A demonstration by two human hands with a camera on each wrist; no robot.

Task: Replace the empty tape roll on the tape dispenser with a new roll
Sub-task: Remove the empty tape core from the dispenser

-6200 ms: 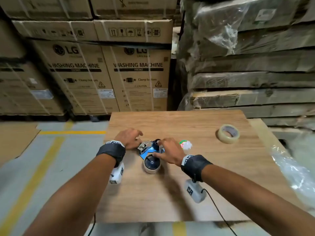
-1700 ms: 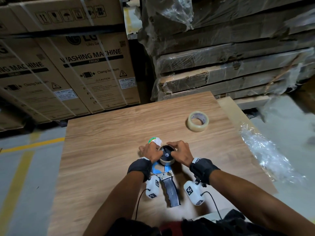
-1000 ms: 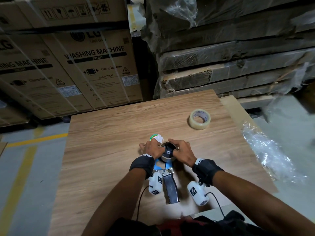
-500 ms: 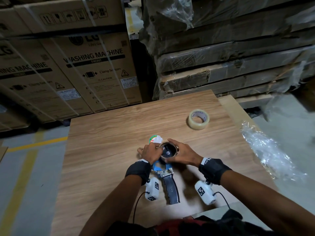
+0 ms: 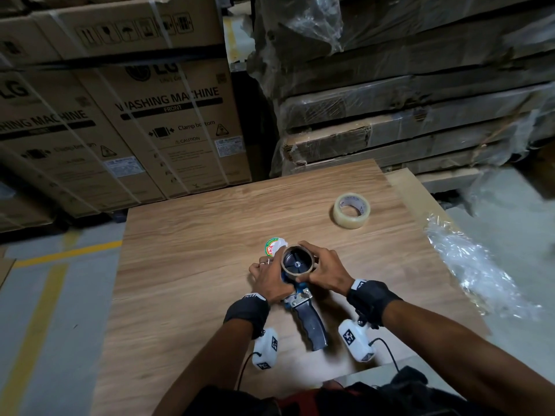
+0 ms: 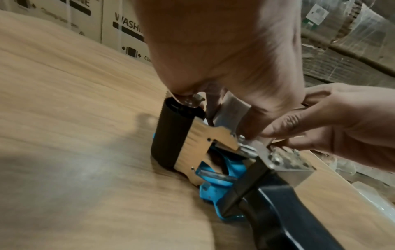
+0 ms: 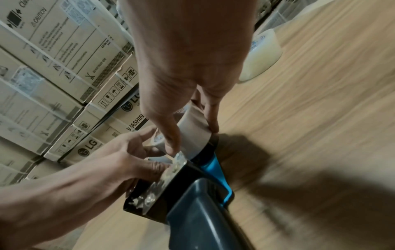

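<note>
The tape dispenser (image 5: 303, 298), blue-framed with a dark handle (image 5: 313, 325), lies on its side on the wooden table (image 5: 186, 265), handle towards me. The empty cardboard core (image 5: 298, 262) sits on its hub. My right hand (image 5: 318, 265) pinches the core (image 7: 194, 130) between thumb and fingers. My left hand (image 5: 270, 271) grips the dispenser's front end by the black roller (image 6: 173, 135) and metal plate. The new clear tape roll (image 5: 351, 210) lies flat at the far right, apart from both hands.
A small crumpled white wad with a green and red label (image 5: 274, 246) lies just beyond my left hand. Crinkled clear plastic (image 5: 468, 265) hangs off the table's right edge. Stacked cartons (image 5: 168, 121) and wrapped boards (image 5: 405, 115) stand behind the table.
Since the earliest frame the dispenser has been turned so its handle points at me. Over the last second both hands stay at the core, and my right hand has closed further round it.
</note>
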